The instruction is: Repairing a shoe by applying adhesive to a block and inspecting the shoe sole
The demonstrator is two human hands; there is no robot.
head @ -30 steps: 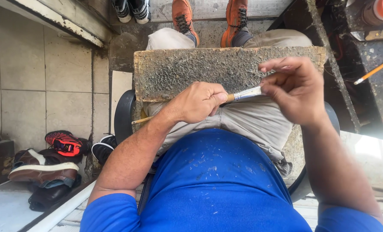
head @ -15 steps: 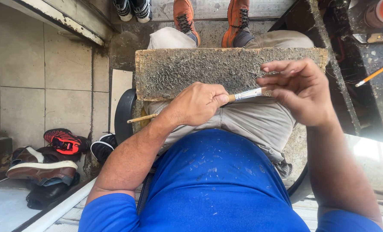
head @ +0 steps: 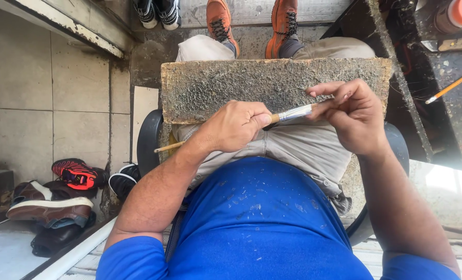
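A thin paintbrush (head: 292, 113) with a metal ferrule and a pale wooden handle lies across my lap. My left hand (head: 236, 125) is closed around its handle near the ferrule; the handle's tail sticks out past my wrist to the left. My right hand (head: 351, 115) pinches the bristle tip between thumb and fingers. Under both hands a rough, speckled grey-green board (head: 225, 85) rests flat on my thighs. I sit in beige trousers and a blue paint-flecked shirt.
My orange shoes (head: 221, 23) rest on the concrete floor ahead. Several shoes (head: 70, 176) are piled at the lower left by a tiled wall. A dark workbench (head: 438, 98) with a yellow pencil (head: 451, 84) stands on the right. A black seat rim (head: 149, 140) curves beneath me.
My right hand has shifted slightly along the brush tip, fingers working the bristles. The left hand and the board stay about where they were.
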